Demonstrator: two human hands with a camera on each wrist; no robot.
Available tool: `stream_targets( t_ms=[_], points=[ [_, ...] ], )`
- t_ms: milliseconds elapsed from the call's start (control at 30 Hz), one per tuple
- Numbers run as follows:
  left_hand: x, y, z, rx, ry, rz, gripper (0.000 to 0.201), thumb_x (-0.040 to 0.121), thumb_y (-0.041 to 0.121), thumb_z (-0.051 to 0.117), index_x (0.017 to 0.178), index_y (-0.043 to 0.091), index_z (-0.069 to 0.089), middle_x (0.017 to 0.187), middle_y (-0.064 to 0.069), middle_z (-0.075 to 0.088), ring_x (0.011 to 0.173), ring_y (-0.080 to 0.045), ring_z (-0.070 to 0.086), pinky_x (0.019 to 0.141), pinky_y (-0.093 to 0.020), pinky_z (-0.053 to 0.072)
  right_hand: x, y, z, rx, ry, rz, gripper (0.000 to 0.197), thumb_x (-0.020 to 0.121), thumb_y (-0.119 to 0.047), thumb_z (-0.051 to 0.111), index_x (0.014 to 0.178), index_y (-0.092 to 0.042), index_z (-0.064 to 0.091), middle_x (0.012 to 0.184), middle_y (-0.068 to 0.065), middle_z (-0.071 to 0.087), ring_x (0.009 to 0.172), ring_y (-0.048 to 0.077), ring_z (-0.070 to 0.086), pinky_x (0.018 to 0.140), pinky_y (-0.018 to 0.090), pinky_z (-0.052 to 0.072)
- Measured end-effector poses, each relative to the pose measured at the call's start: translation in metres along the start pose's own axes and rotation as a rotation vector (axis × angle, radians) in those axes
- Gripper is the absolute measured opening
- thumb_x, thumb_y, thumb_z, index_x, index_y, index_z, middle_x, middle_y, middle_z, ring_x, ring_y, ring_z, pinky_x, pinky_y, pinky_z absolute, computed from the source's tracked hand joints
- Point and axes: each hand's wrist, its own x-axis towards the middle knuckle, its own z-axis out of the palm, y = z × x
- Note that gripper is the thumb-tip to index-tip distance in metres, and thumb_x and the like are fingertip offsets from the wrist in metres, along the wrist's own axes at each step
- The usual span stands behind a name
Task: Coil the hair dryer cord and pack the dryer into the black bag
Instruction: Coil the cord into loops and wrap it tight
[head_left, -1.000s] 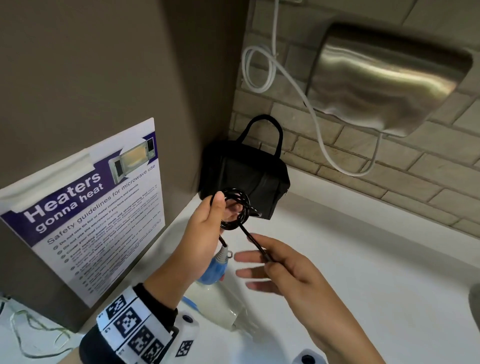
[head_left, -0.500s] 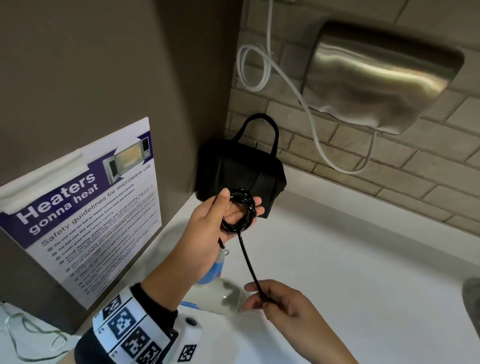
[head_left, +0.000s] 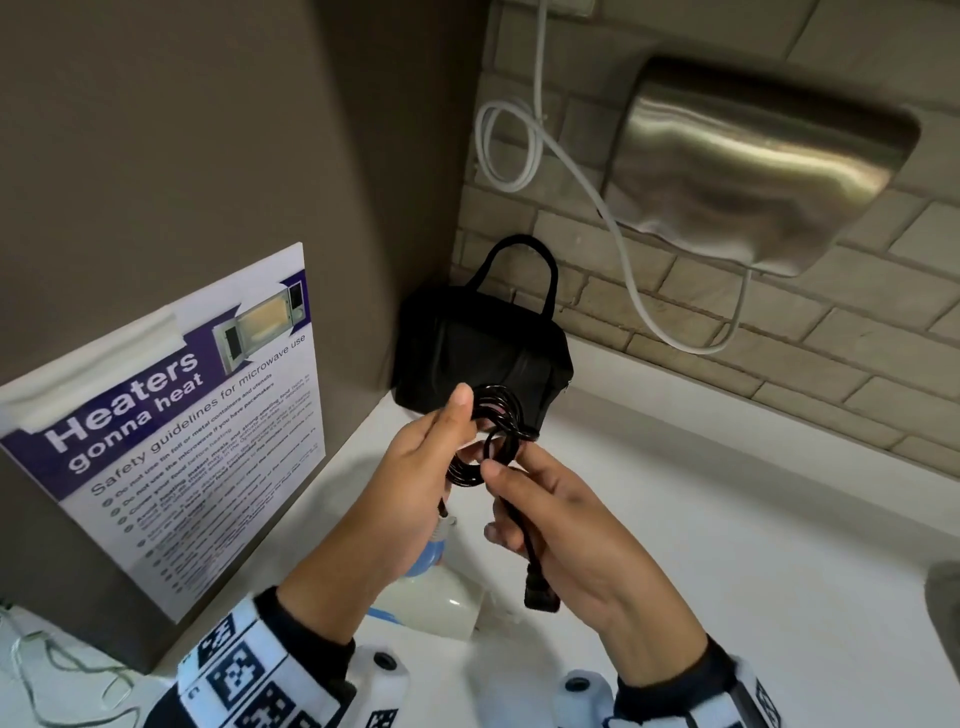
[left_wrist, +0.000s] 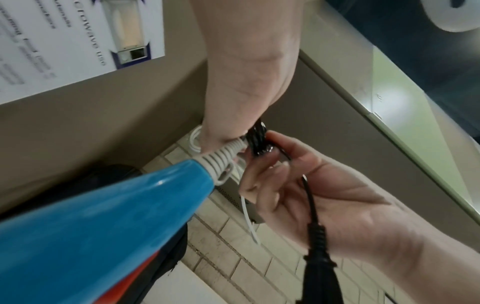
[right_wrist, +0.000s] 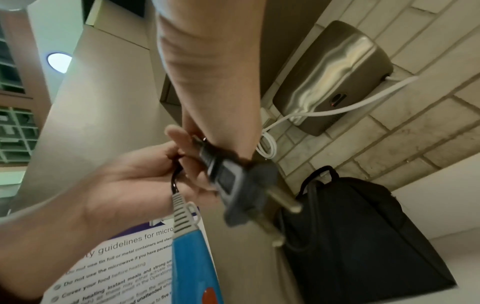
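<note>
Left hand (head_left: 415, 467) grips the coiled cord (head_left: 488, 436); right hand (head_left: 566, 525) pinches its plug end (head_left: 540, 590). Hair dryer (head_left: 441, 587) hangs below; black bag (head_left: 483, 358) stands beyond, far left.

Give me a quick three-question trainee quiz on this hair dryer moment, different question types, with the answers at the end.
1. True or false: the bag already holds the dryer.
2. Multiple choice: where is the plug? A) in a wall socket B) hanging below the right hand C) inside the bag
3. Fill in: the left hand grips the coiled ____.

Key
1. False. The dryer hangs under the left hand, outside the bag, which sits in the corner of the counter.
2. B. The right hand pinches the cord just above the plug.
3. cord
</note>
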Motion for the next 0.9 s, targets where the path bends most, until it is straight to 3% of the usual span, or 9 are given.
stream_targets(
  t_ms=[167,233,300,367,467,567,767,833,900],
  points=[
    [0.006,0.018,-0.005,-0.327,-0.145,-0.076,0.053,0.096,0.039,0.035,0.084,0.008,0.076,0.114,-0.010,0.071,0.113,-0.019,0.064,0.098,-0.034,0.048,0.000,0.005,-0.007,-0.209,-0.061,-0.056,0.026,0.099,-0.019,0.048,0.119,-0.025,0.065,0.059,-0.007,0.038,0.050,0.006,0.034,0.053,0.021,0.037],
    [0.009,0.024,-0.009,-0.461,-0.118,-0.088,0.054,0.092,0.039,0.042,0.056,0.008,0.067,0.119,-0.014,0.068,0.112,-0.021,0.065,0.097,-0.035,0.050,-0.004,0.014,-0.008,-0.257,-0.075,-0.014,0.030,0.101,-0.023,0.042,0.119,-0.031,0.064,0.054,-0.006,0.039,0.051,0.009,0.037,0.057,0.025,0.039],
    [0.009,0.027,-0.007,-0.528,-0.084,-0.102,0.041,0.089,0.037,0.048,0.055,0.014,0.050,0.117,-0.019,0.068,0.108,-0.025,0.067,0.097,-0.035,0.050,-0.006,0.022,-0.006,-0.251,-0.103,0.038,0.033,0.103,-0.024,0.038,0.121,-0.038,0.061,0.054,-0.003,0.040,0.051,0.011,0.040,0.063,0.031,0.040],
    [0.008,0.022,-0.005,-0.478,-0.043,-0.097,0.049,0.091,0.037,0.047,0.052,0.012,0.060,0.109,-0.018,0.071,0.100,-0.025,0.070,0.095,-0.036,0.051,-0.007,0.027,-0.006,-0.267,-0.112,0.062,0.035,0.103,-0.022,0.035,0.122,-0.038,0.060,0.058,0.000,0.047,0.050,0.011,0.043,0.063,0.031,0.040],
    [0.006,0.018,0.001,-0.384,0.042,-0.060,0.042,0.091,0.039,0.048,0.076,0.007,0.070,0.099,-0.013,0.075,0.090,-0.023,0.072,0.090,-0.035,0.050,-0.007,0.027,-0.005,-0.205,-0.147,0.058,0.030,0.101,-0.013,0.040,0.124,-0.021,0.059,0.072,0.000,0.063,0.058,0.012,0.058,0.065,0.020,0.047],
    [0.002,0.018,0.006,-0.135,0.095,-0.004,0.043,0.095,0.042,0.044,0.098,0.005,0.065,0.095,-0.006,0.076,0.086,-0.016,0.072,0.082,-0.032,0.054,-0.006,0.018,-0.002,-0.064,-0.165,0.041,0.030,0.094,-0.006,0.053,0.123,-0.014,0.055,0.080,-0.002,0.066,0.073,0.014,0.066,0.078,0.023,0.050],
    [-0.007,0.018,0.011,0.002,0.053,0.030,0.042,0.093,0.049,0.043,0.099,0.017,0.070,0.104,0.002,0.075,0.102,-0.020,0.067,0.096,-0.043,0.045,0.004,0.000,0.007,0.190,-0.115,0.036,0.032,0.087,-0.018,0.066,0.118,-0.020,0.062,0.071,-0.007,0.051,0.053,0.008,0.041,0.073,0.028,0.042],
    [-0.007,0.019,0.008,-0.005,0.019,0.019,0.042,0.094,0.048,0.042,0.103,0.021,0.073,0.108,-0.001,0.073,0.108,-0.017,0.064,0.101,-0.037,0.041,0.006,-0.001,0.009,0.332,-0.130,0.074,0.021,0.087,-0.022,0.064,0.107,-0.019,0.067,0.074,-0.007,0.052,0.049,0.005,0.034,0.068,0.023,0.042],
    [-0.006,0.023,0.003,-0.107,-0.041,-0.034,0.045,0.097,0.043,0.041,0.085,0.019,0.077,0.119,-0.008,0.067,0.112,-0.014,0.061,0.106,-0.033,0.038,0.007,-0.001,0.009,0.417,-0.172,0.074,0.012,0.089,-0.023,0.059,0.093,-0.020,0.070,0.073,-0.008,0.054,0.046,0.004,0.032,0.063,0.018,0.042]
  ],
)
